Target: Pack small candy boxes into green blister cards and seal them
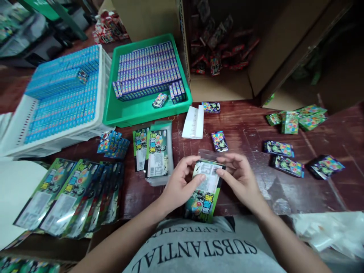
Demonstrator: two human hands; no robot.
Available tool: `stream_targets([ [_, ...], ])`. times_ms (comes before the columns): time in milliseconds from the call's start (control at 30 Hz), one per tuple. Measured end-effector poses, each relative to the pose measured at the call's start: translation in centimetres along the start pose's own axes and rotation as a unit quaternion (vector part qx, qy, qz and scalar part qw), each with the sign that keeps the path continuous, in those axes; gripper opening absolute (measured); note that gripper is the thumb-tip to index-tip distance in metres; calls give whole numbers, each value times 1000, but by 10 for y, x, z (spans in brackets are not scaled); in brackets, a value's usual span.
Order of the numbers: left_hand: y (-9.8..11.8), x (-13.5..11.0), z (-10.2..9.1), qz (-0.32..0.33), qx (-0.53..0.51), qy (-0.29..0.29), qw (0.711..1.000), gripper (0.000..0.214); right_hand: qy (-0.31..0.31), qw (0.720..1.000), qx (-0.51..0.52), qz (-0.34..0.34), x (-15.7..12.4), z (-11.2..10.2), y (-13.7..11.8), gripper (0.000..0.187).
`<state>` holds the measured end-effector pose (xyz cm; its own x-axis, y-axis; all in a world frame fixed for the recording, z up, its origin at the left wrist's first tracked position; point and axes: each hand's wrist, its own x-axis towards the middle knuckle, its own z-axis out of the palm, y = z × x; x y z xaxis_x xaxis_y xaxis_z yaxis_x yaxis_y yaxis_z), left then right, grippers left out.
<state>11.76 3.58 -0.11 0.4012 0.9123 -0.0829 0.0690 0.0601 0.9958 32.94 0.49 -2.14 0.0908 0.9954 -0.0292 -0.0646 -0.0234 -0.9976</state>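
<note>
Both my hands hold a green printed card packet (pixel 205 193) in a clear sleeve just above the table's near edge. My left hand (pixel 179 182) grips its left side, fingers curled round it. My right hand (pixel 239 178) pinches its upper right edge. Just beyond my fingers lies a small purple printed box (pixel 219 141) on the dark red wooden table (pixel 247 129). A short stack of similar green packets (pixel 156 152) rests left of my hands.
A green tray (pixel 142 110) holds rows of purple boxes, and a white crate (pixel 17 129) holds blue ones. Fanned green packets (pixel 71 197) lie at the left. Loose boxes (pixel 287 165) and green packs (pixel 295 119) lie at the right. An open carton (pixel 222 85) stands behind.
</note>
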Motion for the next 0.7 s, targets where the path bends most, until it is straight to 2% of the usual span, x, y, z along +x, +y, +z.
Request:
stream_targets([
  [100,6,5,-17,-11,15,-6,1000,26,65,996,36,45,-11,22,7,29],
  [167,11,11,-27,0,45,7,999,12,78,994,33,66,-14,32,7,30],
  [233,14,17,-34,3,53,17,998,12,49,996,24,77,-13,37,5,38],
  [300,13,21,-39,-11,34,15,999,13,-8,997,1,77,-7,36,1,45],
  [400,9,23,-46,-33,-2,3,999,11,-90,993,-62,52,5,30,-3,47],
  [467,6,24,-50,-40,-16,-4,999,10,-108,989,-92,28,11,29,-2,48],
  [500,5,24,-52,-45,-21,-8,999,11,-85,992,-87,16,13,30,0,51],
  [567,5,24,-55,-55,-23,-12,998,12,19,999,-42,-4,13,38,5,53],
  [633,5,24,-57,-66,-24,-8,998,13,121,993,2,-12,10,48,10,41],
  [700,6,24,-57,-75,-28,3,997,13,151,988,3,-5,8,56,11,27],
])
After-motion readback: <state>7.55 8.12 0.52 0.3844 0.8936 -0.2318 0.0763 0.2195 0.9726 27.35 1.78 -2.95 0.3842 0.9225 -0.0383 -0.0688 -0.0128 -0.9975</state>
